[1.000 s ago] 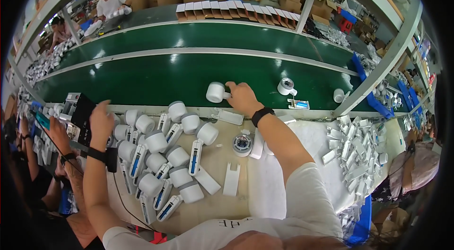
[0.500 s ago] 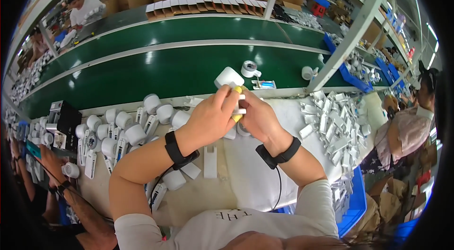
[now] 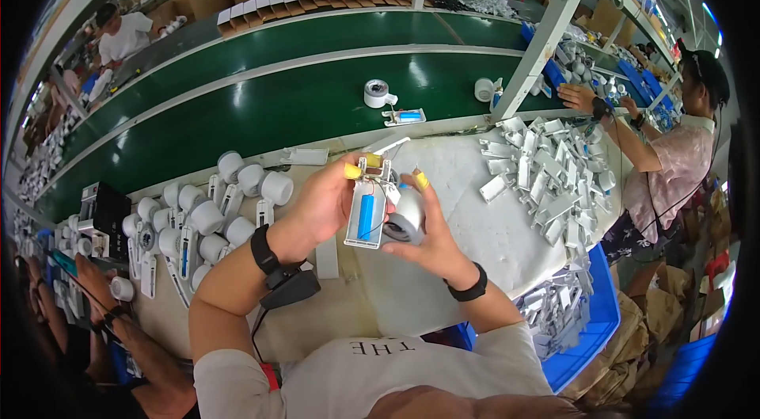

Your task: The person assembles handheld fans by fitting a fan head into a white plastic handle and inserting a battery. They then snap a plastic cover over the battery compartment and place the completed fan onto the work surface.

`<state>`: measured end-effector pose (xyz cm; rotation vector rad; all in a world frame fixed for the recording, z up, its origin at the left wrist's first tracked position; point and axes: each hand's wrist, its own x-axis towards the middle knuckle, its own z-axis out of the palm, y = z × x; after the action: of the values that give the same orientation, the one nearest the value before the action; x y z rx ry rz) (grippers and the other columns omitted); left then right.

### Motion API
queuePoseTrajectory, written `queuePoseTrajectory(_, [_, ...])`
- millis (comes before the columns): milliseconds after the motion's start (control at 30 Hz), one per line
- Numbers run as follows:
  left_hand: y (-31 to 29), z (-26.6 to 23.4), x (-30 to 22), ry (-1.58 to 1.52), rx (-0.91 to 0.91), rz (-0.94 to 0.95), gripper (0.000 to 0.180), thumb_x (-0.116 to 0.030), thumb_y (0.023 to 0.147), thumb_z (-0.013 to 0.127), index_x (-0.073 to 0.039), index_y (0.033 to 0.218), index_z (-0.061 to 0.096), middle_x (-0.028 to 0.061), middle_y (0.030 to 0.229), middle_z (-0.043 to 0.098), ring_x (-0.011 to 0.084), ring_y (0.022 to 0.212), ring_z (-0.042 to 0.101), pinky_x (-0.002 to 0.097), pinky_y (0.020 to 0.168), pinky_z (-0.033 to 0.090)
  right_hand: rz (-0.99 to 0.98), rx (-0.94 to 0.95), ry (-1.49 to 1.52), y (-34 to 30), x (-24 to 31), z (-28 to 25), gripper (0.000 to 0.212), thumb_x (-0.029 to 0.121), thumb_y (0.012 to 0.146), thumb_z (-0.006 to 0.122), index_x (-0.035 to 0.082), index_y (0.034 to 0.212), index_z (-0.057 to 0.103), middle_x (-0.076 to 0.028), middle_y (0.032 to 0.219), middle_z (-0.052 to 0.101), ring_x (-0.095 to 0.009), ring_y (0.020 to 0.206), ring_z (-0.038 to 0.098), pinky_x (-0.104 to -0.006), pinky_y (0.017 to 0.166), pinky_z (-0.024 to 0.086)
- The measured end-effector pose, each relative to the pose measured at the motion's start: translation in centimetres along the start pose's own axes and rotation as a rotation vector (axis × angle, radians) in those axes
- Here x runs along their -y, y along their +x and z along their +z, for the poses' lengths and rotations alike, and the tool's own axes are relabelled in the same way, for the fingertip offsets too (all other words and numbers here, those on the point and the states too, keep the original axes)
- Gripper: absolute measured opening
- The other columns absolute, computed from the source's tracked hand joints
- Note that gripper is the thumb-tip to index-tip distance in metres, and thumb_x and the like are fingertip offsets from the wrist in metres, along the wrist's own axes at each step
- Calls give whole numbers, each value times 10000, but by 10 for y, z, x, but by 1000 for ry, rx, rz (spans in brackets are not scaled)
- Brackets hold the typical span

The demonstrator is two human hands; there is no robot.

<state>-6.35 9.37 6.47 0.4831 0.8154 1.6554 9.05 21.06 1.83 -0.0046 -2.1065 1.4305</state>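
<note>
My left hand (image 3: 315, 203) grips a white plastic handle housing (image 3: 354, 230), its open side up. Inside the housing lies a blue cylindrical battery (image 3: 366, 215), with thin wires near the upper end. Close beside it, my right hand (image 3: 440, 246) has its fingers and thumb around a white round lamp-like head (image 3: 410, 211). Yellow covers wrap some fingertips of both hands. Behind the hands, a slim white piece (image 3: 391, 146) slants upward; whether it is held cannot be made out. Each wrist wears a black strap.
Round-headed units (image 3: 207, 215) crowd the table's left, beside a black box (image 3: 104, 213). White housings (image 3: 546, 169) are heaped at right, above a blue bin (image 3: 603, 324). On the green conveyor (image 3: 301, 106) sits another round head (image 3: 378, 93). Co-workers (image 3: 661, 158) work on both sides.
My hands have come nearer and the housing now shows its open side with the battery. The round head is in my right hand. The co-worker at right now reaches toward the conveyor side.
</note>
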Motion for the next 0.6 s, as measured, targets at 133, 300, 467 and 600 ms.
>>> queuePoseTrajectory(133, [1,-4,8,-57,-36,16,346,-230,844,404,-20,1110,470,151,939,583,260,786,620,362,688,521,449,56,622,-2,-20,-11,880,111,702,707,54,1373,140,-115,1235,414,-243,1106,471,-343,838,474])
queuePoseTrajectory(300, [-2,-15,17,35,-25,-26,326,-232,884,364,5,1060,503,150,954,586,254,820,620,356,692,525,771,188,871,-14,-22,-26,633,315,837,578,46,1325,277,-103,1130,513,-211,1057,513,-313,716,529])
queuePoseTrajectory(467, [-5,-18,14,167,-46,-147,380,-284,924,325,12,1106,477,159,1016,581,257,814,609,374,725,520,633,234,608,-28,-47,-26,601,443,885,442,33,1308,319,-138,1136,527,-241,942,583,-334,706,521])
queuePoseTrajectory(600, [-6,-30,13,137,33,-196,425,-327,930,294,-12,1172,442,161,1099,552,277,860,604,399,762,504,696,58,772,-22,-33,-20,647,517,883,380,28,1302,323,-175,1164,514,-273,859,617,-328,678,528])
